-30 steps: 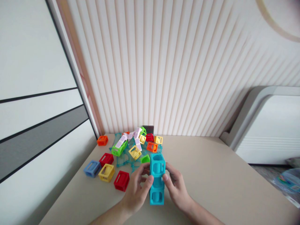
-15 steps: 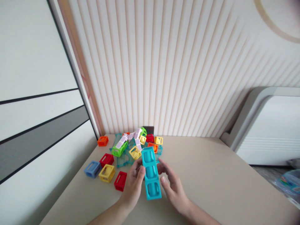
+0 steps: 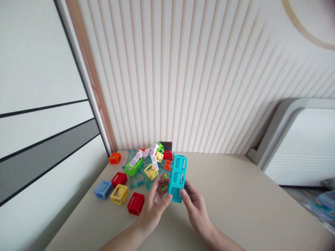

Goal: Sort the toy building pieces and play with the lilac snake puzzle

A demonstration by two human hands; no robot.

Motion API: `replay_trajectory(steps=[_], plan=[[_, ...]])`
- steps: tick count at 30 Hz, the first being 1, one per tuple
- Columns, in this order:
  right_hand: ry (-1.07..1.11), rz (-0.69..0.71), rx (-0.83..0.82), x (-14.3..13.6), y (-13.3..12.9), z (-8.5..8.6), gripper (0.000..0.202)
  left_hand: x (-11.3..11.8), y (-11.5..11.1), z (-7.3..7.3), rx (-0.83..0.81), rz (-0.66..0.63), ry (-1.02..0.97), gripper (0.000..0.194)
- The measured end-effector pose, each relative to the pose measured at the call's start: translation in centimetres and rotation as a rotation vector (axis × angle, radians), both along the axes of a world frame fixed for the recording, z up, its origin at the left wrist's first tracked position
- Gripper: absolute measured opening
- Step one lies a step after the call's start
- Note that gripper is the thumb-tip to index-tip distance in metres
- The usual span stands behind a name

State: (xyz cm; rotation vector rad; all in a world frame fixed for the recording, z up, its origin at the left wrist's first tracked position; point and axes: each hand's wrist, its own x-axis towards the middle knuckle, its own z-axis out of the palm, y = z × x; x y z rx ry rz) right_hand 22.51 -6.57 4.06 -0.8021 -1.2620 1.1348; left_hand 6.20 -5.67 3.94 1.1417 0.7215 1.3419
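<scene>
A teal block piece (image 3: 178,175) with three openings in a row stands nearly upright above the table. My right hand (image 3: 195,205) grips its lower right side, with the thumb on the front face. My left hand (image 3: 155,205) is at its lower left, fingers spread and the thumb tip beside the lower edge; whether it touches the piece is hard to tell. Behind the left fingers a bit of green (image 3: 164,187) shows, mostly hidden. Left of my left hand lies a red block (image 3: 136,203).
Yellow (image 3: 119,194), blue (image 3: 103,189), red (image 3: 119,179) and orange (image 3: 114,158) blocks lie at the left on the table (image 3: 230,184). Further back is a pile with a green block (image 3: 133,167), lilac pieces (image 3: 136,158) and a yellow block (image 3: 151,172). A ribbed wall (image 3: 183,87) stands behind.
The teal piece has moved up and right and turned to lean the other way. My left fingers have spread from it, while my right hand has closed on its lower part.
</scene>
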Motion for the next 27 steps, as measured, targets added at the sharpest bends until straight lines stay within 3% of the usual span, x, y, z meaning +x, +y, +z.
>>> replay_trajectory(steps=[5,9,12,19,27], plan=[[-0.003,0.036,0.005,0.1,0.1,0.0,0.051,-0.2,0.0,0.4,0.004,-0.023,0.09,0.046],[-0.035,0.012,-0.004,0.3,0.1,0.0,0.042,-0.5,-0.1,0.4,0.078,0.007,0.114,0.046],[-0.039,-0.007,-0.045,0.3,0.1,-0.1,0.043,-0.9,-0.3,-0.3,0.186,0.036,0.198,0.045],[0.048,-0.085,-0.12,0.7,0.6,-1.5,0.047,-1.7,-0.7,-1.8,0.462,-0.023,0.472,0.056],[-0.208,0.036,0.063,1.2,-0.1,0.4,0.046,-0.9,-0.4,-1.2,0.181,0.023,0.181,0.049]])
